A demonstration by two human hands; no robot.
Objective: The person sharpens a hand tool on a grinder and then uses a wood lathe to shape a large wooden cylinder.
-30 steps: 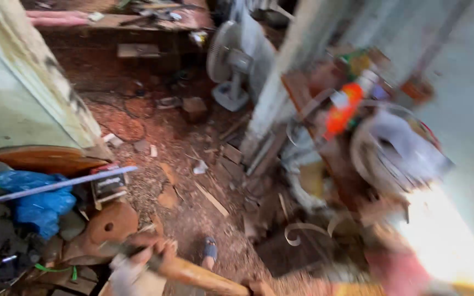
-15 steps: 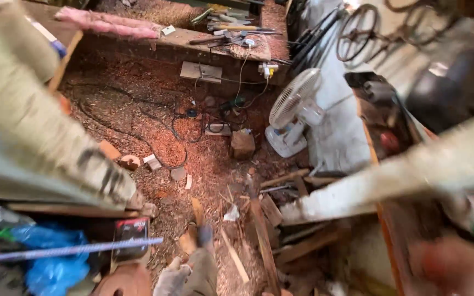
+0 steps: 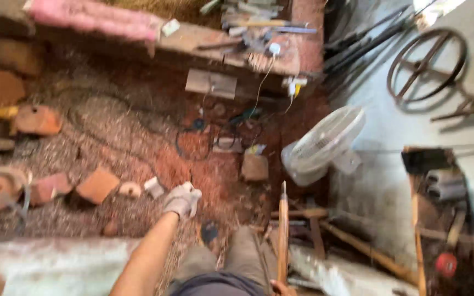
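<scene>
one long wooden stick (image 3: pixel 283 235) stands upright at your right hand (image 3: pixel 278 287), whose fingers are hidden at the near edge, so i cannot tell the grip; your gloved left hand (image 3: pixel 182 199) hangs loosely curled and empty over the sawdust floor (image 3: pixel 111 148), nothing shaped yet, by my judgement

Workshop floor (image 3: pixel 138 137) of red dirt and sawdust, littered with brick pieces (image 3: pixel 97 185) and cables. Cluttered wooden bench (image 3: pixel 193 38) at top. White fan (image 3: pixel 325 145) by pale wall (image 3: pixel 467 109); metal wheel (image 3: pixel 426 66) leaning there. Daylight from right.
</scene>
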